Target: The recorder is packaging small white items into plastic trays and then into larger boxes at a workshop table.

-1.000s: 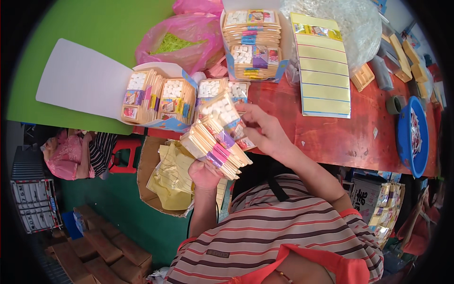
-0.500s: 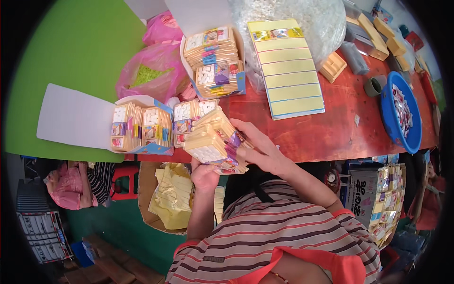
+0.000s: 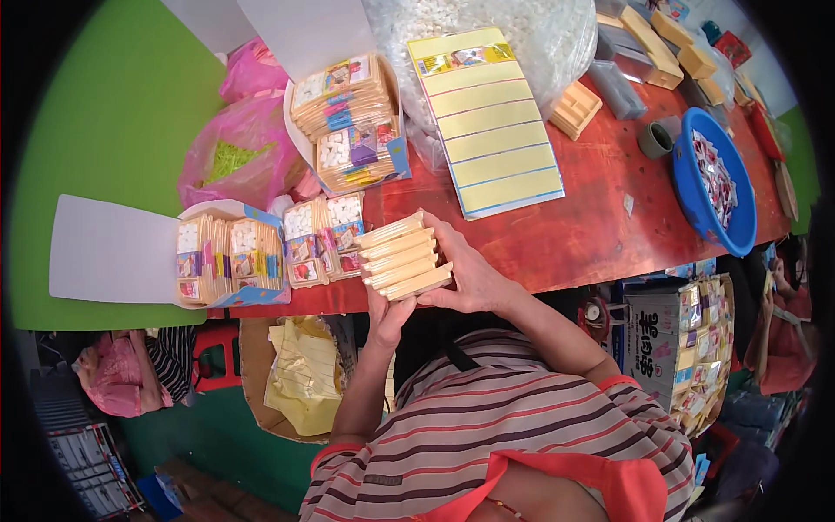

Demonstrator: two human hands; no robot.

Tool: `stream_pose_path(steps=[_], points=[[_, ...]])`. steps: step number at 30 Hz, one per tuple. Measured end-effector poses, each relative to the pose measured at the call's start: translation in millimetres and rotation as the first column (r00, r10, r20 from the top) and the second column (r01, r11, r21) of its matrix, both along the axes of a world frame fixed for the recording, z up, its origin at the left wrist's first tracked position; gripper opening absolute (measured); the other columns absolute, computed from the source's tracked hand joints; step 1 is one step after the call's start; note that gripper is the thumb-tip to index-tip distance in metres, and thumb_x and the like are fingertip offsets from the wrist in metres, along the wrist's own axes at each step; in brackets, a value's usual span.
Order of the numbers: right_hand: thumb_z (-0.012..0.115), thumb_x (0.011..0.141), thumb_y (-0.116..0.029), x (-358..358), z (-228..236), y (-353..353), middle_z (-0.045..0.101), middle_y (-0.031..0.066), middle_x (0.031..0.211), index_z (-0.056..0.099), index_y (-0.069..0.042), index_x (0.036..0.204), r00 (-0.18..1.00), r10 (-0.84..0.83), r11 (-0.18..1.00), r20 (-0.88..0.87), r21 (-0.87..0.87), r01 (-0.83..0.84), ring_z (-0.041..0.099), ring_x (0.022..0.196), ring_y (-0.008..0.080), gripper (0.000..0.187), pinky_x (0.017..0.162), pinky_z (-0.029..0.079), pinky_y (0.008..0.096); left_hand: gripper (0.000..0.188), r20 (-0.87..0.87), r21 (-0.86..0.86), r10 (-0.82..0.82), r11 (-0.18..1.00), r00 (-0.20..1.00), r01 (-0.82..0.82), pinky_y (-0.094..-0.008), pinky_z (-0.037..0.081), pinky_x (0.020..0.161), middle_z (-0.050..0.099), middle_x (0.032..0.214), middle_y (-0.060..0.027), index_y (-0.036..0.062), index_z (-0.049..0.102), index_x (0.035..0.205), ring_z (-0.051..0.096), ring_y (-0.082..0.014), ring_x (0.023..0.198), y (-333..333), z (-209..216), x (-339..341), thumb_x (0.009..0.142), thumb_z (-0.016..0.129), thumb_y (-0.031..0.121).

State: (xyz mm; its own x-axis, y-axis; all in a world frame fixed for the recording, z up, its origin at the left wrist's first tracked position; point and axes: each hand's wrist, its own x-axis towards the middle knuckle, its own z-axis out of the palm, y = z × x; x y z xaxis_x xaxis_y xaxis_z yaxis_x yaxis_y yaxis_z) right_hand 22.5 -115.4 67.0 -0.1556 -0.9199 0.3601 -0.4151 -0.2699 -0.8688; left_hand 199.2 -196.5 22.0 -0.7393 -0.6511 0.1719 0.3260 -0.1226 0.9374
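Above the near edge of the red table I hold a stack of flat, cream-coloured tray packs (image 3: pixel 402 256), its ridged edges facing up. My right hand (image 3: pixel 470 275) wraps round the stack's right side and near corner. From below, my left hand (image 3: pixel 390 320) grips the near left corner, its fingers partly hidden. Just left of the stack, more packs (image 3: pixel 304 246) with white pieces and colourful labels stand on the table. Beside them is an open display box (image 3: pixel 250 297) of similar packs, its white lid folded out. A second filled display box (image 3: pixel 399 158) stands farther back.
Yellow label sheets (image 3: pixel 500 130) lie on the table before a big clear bag of white pieces (image 3: pixel 522 35). At right are a blue basin (image 3: pixel 741 224) of small packets and a grey cup (image 3: pixel 654 139). Pink bags (image 3: pixel 204 143) stand at left. Cartons (image 3: pixel 257 404) sit below the table.
My hands have turned the stack of tray packs, so its ridged edges now face up instead of the labelled faces. The right hand has shifted to its side. The whole view has shifted slightly.
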Motion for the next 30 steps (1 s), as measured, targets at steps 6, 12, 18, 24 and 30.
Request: stream_pose_path(steps=[6, 12, 18, 24, 30], points=[[0.081, 0.072, -0.035, 3, 11, -7, 0.037, 0.0266, 0.141, 0.011, 0.003, 0.15, 0.99, 0.092, 0.993, 0.107, 0.068, -0.099, 0.038, 0.131, 0.0414, 0.112, 0.109, 0.031, 0.0462, 0.098, -0.011, 0.019, -0.098, 0.995, 0.995, 0.098, -0.0426, 0.034, 0.11, 0.033, 0.147, -0.0209, 0.0107, -0.016, 0.152, 0.045, -0.0308, 0.131, -3, 18, 3, 0.085, 0.056, 0.007], [0.081, 0.073, -0.033, 3, -13, -8, 0.037, 0.0225, 0.145, 0.012, 0.006, 0.149, 0.973, 0.026, 0.999, -0.228, -0.022, -0.032, 0.038, 0.136, 0.0308, 0.11, 0.109, 0.035, 0.0402, 0.101, 0.023, 0.073, -0.101, 0.992, 0.995, 0.099, -0.039, 0.016, 0.117, 0.011, 0.157, -0.0163, 0.0047, -0.019, 0.151, 0.017, -0.0256, 0.145, 0, 20, -1, 0.086, 0.058, 0.014], [0.078, 0.072, -0.02, 28, 22, -24, 0.047, 0.0178, 0.138, 0.017, 0.002, 0.149, 0.956, 0.076, 0.996, 0.284, 0.019, -0.084, 0.049, 0.127, 0.0263, 0.1, 0.105, 0.04, 0.0367, 0.101, -0.034, 0.102, 0.01, 0.995, 0.999, -0.007, -0.0373, 0.016, 0.117, 0.009, 0.158, -0.0167, 0.0041, -0.02, 0.15, 0.013, -0.025, 0.146, -5, 51, 11, 0.088, 0.059, 0.018], [0.073, 0.069, -0.007, 41, 74, -63, 0.054, 0.0123, 0.129, 0.03, -0.003, 0.143, 0.599, 0.128, 0.943, 0.79, 0.09, -0.321, 0.058, 0.115, 0.0212, 0.086, 0.098, 0.046, 0.0347, 0.068, 0.124, -0.512, 0.592, 0.726, 0.796, -0.46, -0.0426, 0.022, 0.113, 0.036, 0.146, -0.0216, -0.0007, 0.027, 0.148, 0.032, -0.0337, 0.137, -29, 93, 72, 0.089, 0.058, 0.015], [0.065, 0.075, -0.007, 78, 130, -125, 0.065, 0.0142, 0.113, 0.048, 0.001, 0.13, 0.456, 0.156, 0.809, 0.876, 0.151, -0.568, 0.067, 0.098, 0.0225, 0.059, 0.086, 0.055, 0.0365, 0.055, 0.047, -0.998, 0.965, 0.035, 0.258, 0.052, -0.0513, 0.028, 0.105, 0.047, 0.137, -0.0162, 0.0038, 0.05, 0.134, 0.038, -0.0376, 0.131, -85, 124, 132, 0.081, 0.061, 0.007]])
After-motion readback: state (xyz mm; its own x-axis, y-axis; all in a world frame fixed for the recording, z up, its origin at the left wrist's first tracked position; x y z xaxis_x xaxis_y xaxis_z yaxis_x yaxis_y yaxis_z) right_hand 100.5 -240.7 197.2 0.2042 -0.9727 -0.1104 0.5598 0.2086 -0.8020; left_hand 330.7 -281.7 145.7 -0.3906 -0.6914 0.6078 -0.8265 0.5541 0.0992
